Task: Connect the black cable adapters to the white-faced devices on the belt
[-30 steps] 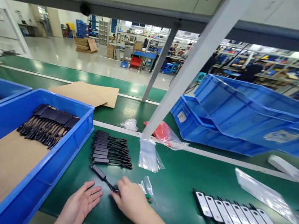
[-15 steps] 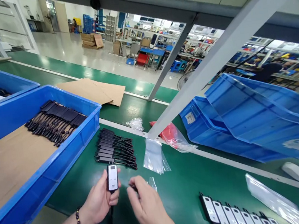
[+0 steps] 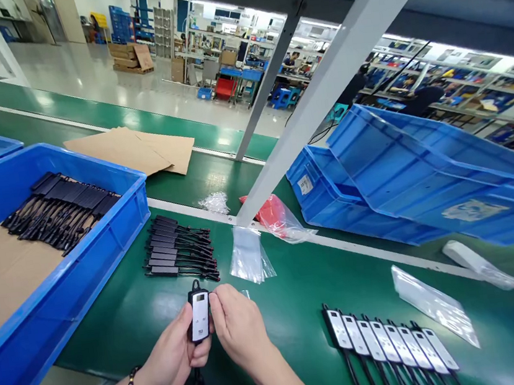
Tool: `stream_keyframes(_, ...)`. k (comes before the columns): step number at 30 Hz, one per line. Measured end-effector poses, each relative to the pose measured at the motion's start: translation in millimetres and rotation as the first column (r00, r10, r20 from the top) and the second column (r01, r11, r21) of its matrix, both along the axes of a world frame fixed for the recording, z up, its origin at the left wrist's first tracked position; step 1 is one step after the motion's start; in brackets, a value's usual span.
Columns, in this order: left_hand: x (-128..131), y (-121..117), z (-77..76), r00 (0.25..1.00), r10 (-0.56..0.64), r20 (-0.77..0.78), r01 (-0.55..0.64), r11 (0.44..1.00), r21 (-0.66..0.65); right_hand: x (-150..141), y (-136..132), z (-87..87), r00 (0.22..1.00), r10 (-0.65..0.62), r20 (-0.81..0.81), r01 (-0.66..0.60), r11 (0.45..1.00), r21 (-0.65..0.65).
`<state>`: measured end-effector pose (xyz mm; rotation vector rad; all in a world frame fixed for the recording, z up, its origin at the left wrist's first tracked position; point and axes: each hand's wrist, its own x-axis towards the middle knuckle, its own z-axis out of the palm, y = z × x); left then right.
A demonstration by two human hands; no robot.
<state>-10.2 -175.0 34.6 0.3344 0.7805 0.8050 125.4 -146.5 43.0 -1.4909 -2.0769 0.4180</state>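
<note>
L hand held a small black module w/ a white label face upright just above the green counter, grip closed round its lower body, thumb along the left edge; its black cord hung down below the palm. R hand was right beside it, fingertips pinched at the module's right edge near the top. Whether they held a peel-off film or just the edge, couldn't tell; too small.

Judged step: inspection or label/film work on a single unit, mid-handling, w/ the label side facing the wearer.

Around it: a row of black modules w/ cords lay face-down just beyond the hands; a row of label-up units sat to the right, well apart. Clear poly bags lay between the two rows, and a red bag sat near the frame post. Blue bin on the left held more black units on cardboard; empty blue bins leaned stacked at far right.

Next move, as a guess: needs R fingertips to keep a fine pinch at the edge while L hand holds the body steady, no twisting of the cord. After that the unit prob. belongs w/ the label-up row, so it'd need a reach to the right and laying it flat, aligned w/ the others.
</note>
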Motion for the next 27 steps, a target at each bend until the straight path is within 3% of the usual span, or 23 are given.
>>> stream_keyframes(8,0,0,-1.0,1.0,0.007,0.013,-0.007,1.0,0.011,-1,0,-1.7,1.0,0.002,0.017,-0.002,1.0,-0.025)
stream_keyframes(16,-1,-1,-1.5,1.0,-0.01,0.021,0.01,1.0,-0.006,2,4,1.6,0.988,0.031,-0.149,-0.07,0.963,-0.261)
stream_keyframes(22,-3,2,-1.3,0.999,-0.005,0.043,0.006,1.0,-0.03,18,-2,18.4,0.919,0.178,-0.352,-0.283,0.919,-0.274)
stream_keyframes(24,-4,4,-0.2,0.999,0.006,0.052,-0.003,0.999,-0.054,29,-4,18.9,0.939,0.165,-0.303,-0.25,0.93,-0.269)
stream_keyframes(27,-4,6,1.6,0.998,0.027,0.06,-0.021,0.994,-0.104,45,0,-0.5,0.995,0.05,0.09,-0.022,0.957,-0.289)
